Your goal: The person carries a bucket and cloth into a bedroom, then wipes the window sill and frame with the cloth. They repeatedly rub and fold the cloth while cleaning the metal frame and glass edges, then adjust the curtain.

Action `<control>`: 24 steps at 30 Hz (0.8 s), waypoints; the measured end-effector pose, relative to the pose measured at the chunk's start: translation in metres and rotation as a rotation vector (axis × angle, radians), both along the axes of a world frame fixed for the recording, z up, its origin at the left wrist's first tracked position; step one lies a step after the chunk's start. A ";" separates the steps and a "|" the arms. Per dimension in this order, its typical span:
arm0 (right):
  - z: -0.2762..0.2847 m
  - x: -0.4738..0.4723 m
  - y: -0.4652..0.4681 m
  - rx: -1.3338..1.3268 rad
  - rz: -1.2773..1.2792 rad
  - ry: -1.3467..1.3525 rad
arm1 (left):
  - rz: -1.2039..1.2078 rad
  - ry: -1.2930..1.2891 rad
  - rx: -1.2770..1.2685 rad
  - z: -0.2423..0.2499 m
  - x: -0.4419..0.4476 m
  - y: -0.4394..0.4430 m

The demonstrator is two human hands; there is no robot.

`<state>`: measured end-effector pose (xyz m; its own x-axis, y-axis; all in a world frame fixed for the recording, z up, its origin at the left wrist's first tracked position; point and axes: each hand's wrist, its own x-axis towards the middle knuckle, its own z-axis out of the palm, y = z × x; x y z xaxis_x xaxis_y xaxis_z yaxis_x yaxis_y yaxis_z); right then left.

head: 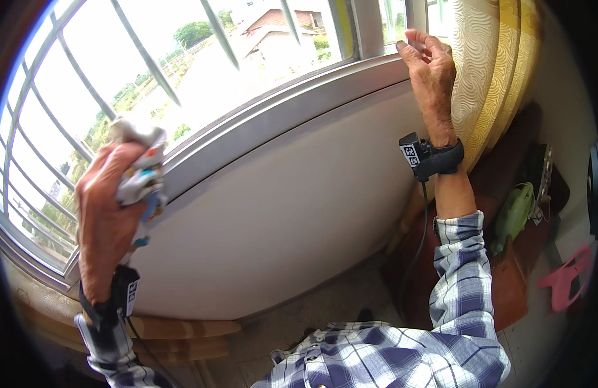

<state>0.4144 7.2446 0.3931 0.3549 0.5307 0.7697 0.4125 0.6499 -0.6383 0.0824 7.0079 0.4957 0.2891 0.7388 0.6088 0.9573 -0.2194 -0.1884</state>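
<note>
My left hand (105, 194) is closed around a crumpled white cloth (142, 182) with coloured patches. Hand and cloth are slightly blurred, in front of the window's left part. The cloth's lower end hangs beside my wrist. Up at the right, my right hand (432, 72) is raised beside the metal window frame (369, 29), next to the gathered yellow curtain (483, 72). Its fingers are bent, thumb and fingertips apart, with nothing visible in them. Whether the fingertips touch the frame I cannot tell. The metal windowsill (289, 104) runs between both hands.
Metal bars (143, 53) stand outside the window. Below the sill is a pale wall (279, 208). At right are a green handheld object (514, 211), a brown bag (510, 286) and a pink plastic item (565, 281). A black cable (420, 237) hangs from my right wrist device.
</note>
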 end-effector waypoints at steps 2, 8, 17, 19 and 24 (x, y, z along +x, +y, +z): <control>0.002 0.007 0.005 0.076 0.177 0.174 | -0.019 0.133 0.023 0.001 0.011 0.018; 0.013 0.009 0.020 -0.135 0.170 0.164 | 0.068 0.028 -0.009 0.001 -0.005 0.023; 0.013 -0.021 0.009 -0.081 0.097 -0.162 | -0.194 0.090 -0.072 0.000 0.047 0.054; 0.010 -0.023 0.011 -0.164 0.130 -0.052 | -0.308 0.096 -0.236 -0.004 0.076 0.084; -0.004 -0.013 0.020 0.019 0.200 -0.178 | -0.498 0.239 -0.147 -0.022 0.155 0.158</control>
<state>0.4015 7.2648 0.3889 0.1022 0.5613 0.8213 0.3795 0.7411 -0.5538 0.2374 7.1659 0.4739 0.7415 0.5499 0.3845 0.6659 -0.6737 -0.3206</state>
